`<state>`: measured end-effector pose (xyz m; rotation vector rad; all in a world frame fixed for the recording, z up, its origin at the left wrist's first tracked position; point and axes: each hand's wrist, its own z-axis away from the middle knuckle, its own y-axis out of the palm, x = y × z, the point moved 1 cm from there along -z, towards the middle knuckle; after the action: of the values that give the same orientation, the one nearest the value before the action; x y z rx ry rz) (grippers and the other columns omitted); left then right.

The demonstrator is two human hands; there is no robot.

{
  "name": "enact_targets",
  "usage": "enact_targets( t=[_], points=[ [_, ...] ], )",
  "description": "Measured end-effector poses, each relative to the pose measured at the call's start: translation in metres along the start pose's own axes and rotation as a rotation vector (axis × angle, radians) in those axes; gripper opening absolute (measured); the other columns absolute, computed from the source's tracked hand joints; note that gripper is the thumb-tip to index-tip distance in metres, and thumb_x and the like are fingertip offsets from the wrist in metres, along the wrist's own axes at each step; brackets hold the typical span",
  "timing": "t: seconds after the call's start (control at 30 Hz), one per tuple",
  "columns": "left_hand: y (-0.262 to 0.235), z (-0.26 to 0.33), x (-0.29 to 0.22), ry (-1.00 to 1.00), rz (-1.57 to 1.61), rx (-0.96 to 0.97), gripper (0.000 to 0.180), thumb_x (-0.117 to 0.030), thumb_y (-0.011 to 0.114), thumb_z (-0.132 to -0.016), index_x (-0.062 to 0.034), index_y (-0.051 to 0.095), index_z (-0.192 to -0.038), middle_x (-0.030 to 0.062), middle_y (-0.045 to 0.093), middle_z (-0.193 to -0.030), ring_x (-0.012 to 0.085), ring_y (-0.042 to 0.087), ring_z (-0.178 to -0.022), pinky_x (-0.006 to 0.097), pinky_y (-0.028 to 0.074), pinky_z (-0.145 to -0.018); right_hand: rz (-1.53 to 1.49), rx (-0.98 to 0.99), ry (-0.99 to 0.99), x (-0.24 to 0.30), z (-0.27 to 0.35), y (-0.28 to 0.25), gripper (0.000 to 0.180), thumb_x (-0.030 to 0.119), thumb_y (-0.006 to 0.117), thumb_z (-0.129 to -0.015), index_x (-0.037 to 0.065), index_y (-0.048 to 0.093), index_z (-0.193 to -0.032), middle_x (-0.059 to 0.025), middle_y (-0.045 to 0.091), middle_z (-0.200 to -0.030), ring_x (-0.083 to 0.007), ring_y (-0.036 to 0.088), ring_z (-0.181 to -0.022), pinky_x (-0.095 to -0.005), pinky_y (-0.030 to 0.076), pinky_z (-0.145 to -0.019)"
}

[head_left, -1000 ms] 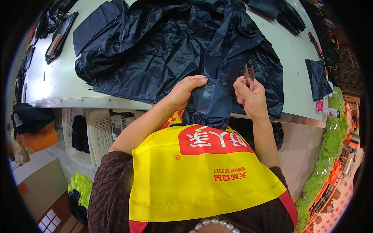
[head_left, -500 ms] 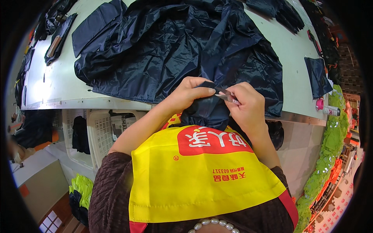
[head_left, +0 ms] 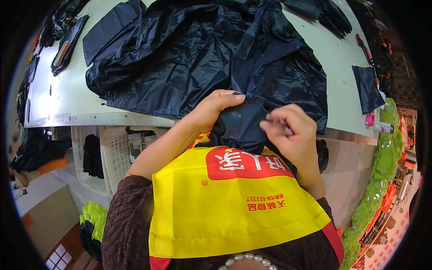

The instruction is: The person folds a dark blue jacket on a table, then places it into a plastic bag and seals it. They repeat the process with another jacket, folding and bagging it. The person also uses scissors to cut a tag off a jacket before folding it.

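Note:
A large, shiny dark navy garment [head_left: 198, 67] lies crumpled over the table, its near part hanging over the front edge against my yellow apron [head_left: 216, 216]. My left hand [head_left: 209, 112] pinches a folded edge of this cloth between thumb and fingers at the table edge. Just to the right, my right hand [head_left: 297, 135] is curled round small metal thread snips [head_left: 288, 131], mostly hidden in the palm. Motion smears its fingertips, which are a little apart from the cloth held on the left.
The pale table [head_left: 67, 101] carries folded dark cloth [head_left: 112, 33] at left and another dark piece [head_left: 366, 87] at right. A pink-capped bottle [head_left: 384, 128] lies near green material [head_left: 382, 157]. White plastic baskets [head_left: 118, 155] stand below the table's front edge.
My right hand has drawn away from the held edge, moving right and slightly down with the snips. My left hand still pinches the cloth, its edge now turned differently.

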<state>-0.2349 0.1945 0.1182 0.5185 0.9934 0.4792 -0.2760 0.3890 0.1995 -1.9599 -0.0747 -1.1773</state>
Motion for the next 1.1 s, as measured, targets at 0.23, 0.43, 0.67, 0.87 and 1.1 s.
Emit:
enact_targets(
  t=[0.23, 0.43, 0.67, 0.87, 1.1],
  points=[
    [0.005, 0.006, -0.004, 0.114, -0.301, 0.046, 0.023, -0.023, 0.059, -0.088, -0.0020, 0.065, -0.081, -0.0006, 0.062, -0.070, 0.0041, 0.053, -0.061, 0.019, 0.040, -0.057, 0.213, -0.129, -0.125, -0.024, -0.003, 0.018, 0.022, 0.001, 0.073, -0.069, 0.003, 0.065, -0.089, -0.0090, 0.063, -0.080, -0.0217, 0.063, -0.069, -0.0272, 0.050, -0.058],
    [0.021, 0.017, -0.013, 0.262, -0.504, 0.092, 0.026, -0.020, 0.054, -0.091, 0.0021, 0.065, -0.083, -0.0028, 0.059, -0.067, 0.0020, 0.046, -0.062, 0.020, 0.038, -0.057, 0.358, -0.093, -0.209, -0.002, -0.003, 0.012, 0.019, 0.002, 0.072, -0.068, 0.005, 0.064, -0.084, -0.0070, 0.063, -0.078, -0.0211, 0.063, -0.069, -0.0278, 0.050, -0.056],
    [0.012, 0.013, -0.010, 0.064, -0.148, 0.098, 0.020, -0.019, 0.057, -0.087, -0.0012, 0.065, -0.081, 0.0045, 0.066, -0.073, 0.0089, 0.062, -0.062, 0.021, 0.048, -0.060, -0.049, 0.139, -0.210, 0.002, 0.002, 0.014, 0.016, 0.000, 0.069, -0.068, 0.005, 0.064, -0.082, -0.0077, 0.061, -0.076, -0.0199, 0.061, -0.063, -0.0278, 0.050, -0.056],
    [0.005, 0.008, -0.010, -0.043, -0.039, -0.011, 0.021, -0.022, 0.061, -0.085, -0.0020, 0.065, -0.085, 0.0072, 0.068, -0.079, 0.0138, 0.065, -0.065, 0.024, 0.053, -0.064, -0.312, 0.245, -0.016, -0.018, 0.007, -0.013, 0.027, 0.020, 0.072, -0.074, 0.001, 0.060, -0.089, -0.0076, 0.056, -0.076, -0.0194, 0.055, -0.065, -0.0263, 0.043, -0.058],
    [0.011, 0.008, -0.010, -0.054, -0.050, -0.064, 0.025, -0.025, 0.061, -0.086, -0.0009, 0.066, -0.091, 0.0098, 0.068, -0.083, 0.0161, 0.066, -0.072, 0.025, 0.054, -0.069, 0.338, -0.059, -0.159, -0.042, 0.003, -0.006, 0.029, 0.025, 0.073, -0.079, 0.001, 0.060, -0.091, -0.0075, 0.056, -0.071, -0.0176, 0.055, -0.055, -0.0248, 0.044, -0.049]
  ],
)
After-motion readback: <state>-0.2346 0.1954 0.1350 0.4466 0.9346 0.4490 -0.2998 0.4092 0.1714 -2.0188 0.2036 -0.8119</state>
